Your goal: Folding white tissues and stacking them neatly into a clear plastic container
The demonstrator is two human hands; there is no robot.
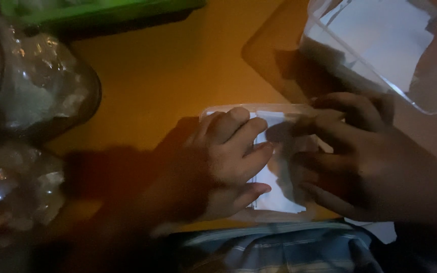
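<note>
Both hands press a clear tub [259,114] at the table's [178,71] near edge: left hand [228,162] flat on the white paper [276,194] inside, right hand [365,156] gripping the tub's side, likely steadying it.

Small container [259,114]: clear, glossy plastic
Sheet inside [276,194]: white, matt paper
Large tub [360,71]: translucent smooth plastic
Tabletop [178,76]: smooth orange surface
Bags [36,86]: crinkled shiny film
</note>
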